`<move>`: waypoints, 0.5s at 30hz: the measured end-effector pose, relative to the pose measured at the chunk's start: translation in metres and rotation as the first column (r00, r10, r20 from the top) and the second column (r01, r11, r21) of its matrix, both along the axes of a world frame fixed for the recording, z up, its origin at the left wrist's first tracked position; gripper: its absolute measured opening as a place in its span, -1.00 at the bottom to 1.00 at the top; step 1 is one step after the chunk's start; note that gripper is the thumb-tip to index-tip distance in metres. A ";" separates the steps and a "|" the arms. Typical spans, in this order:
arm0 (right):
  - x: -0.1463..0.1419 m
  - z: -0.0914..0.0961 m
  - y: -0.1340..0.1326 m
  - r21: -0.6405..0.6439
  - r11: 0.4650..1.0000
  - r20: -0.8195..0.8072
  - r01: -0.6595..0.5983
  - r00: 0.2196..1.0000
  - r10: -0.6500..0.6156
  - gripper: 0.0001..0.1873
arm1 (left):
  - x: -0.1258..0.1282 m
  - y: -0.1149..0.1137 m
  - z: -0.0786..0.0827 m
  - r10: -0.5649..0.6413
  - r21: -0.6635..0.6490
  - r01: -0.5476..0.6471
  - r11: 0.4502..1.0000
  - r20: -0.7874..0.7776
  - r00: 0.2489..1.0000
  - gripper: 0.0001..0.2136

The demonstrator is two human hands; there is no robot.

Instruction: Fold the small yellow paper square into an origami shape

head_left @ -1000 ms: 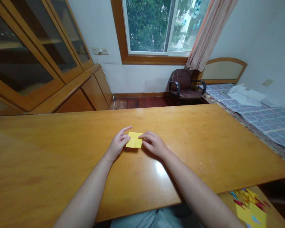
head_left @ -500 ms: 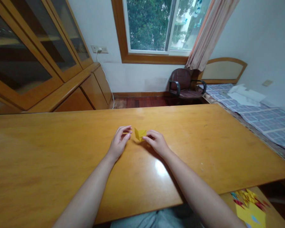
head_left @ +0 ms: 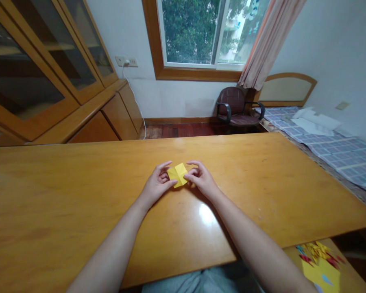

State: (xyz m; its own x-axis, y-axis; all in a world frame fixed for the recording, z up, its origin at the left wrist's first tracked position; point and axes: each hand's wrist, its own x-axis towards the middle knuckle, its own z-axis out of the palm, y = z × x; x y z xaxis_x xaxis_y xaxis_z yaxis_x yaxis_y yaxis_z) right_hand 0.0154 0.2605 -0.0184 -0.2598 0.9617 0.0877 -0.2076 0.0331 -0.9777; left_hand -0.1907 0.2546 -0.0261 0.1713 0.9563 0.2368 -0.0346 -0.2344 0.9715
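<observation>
Centrally, thumbs and fingertips pinch a small square of creased yellow paper [head_left: 178, 174] from opposite sides: the left hand [head_left: 155, 184] at its left and near edge, the right hand [head_left: 204, 180] at its right edge, both index fingers raised clear. The two-sided hold probably serves to spread the creased face upward and steady it. Most fingertips of each hand, with the paper's underside, are hidden; whether the paper touches the table [head_left: 79, 199] beneath cannot be told. The forearms reach in from the near edge, presumably placing the work squarely before the wearer. Beyond, at lower right, a yellow sheet [head_left: 319, 272] and a heap of coloured pieces [head_left: 319, 251] lie on a side surface [head_left: 352, 274], perhaps kept within reach. The right forearm and the frame's edge crop this group; the pieces are too small to make out individually.
</observation>
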 end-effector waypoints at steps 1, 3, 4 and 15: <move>0.000 0.000 0.000 0.011 1.000 0.004 -0.002 1.000 0.002 -0.47 | 0.000 0.000 0.001 0.007 0.007 -0.007 1.000 -0.006 1.000 -0.40; -0.001 -0.001 -0.001 0.048 0.999 0.034 -0.006 0.999 0.004 -0.49 | 0.000 0.000 0.005 0.026 0.038 -0.026 0.999 -0.015 1.000 -0.47; -0.001 -0.001 -0.002 0.075 0.997 0.063 -0.005 0.998 0.000 -0.49 | 0.000 0.000 0.007 0.041 0.062 -0.040 0.997 -0.024 0.999 -0.51; -0.001 0.000 -0.002 0.259 0.966 0.309 -0.024 0.949 -0.060 -0.52 | -0.007 0.001 0.021 0.192 0.312 -0.084 0.946 -0.335 0.923 -0.79</move>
State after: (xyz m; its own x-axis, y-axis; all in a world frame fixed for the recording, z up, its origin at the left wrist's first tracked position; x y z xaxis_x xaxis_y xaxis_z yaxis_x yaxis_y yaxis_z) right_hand 0.0140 0.2585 -0.0185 -0.2969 0.9220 0.2485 0.1094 0.2914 -0.9503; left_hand -0.1977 0.2560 -0.0054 0.1667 0.8766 0.4514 0.3538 -0.4806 0.8024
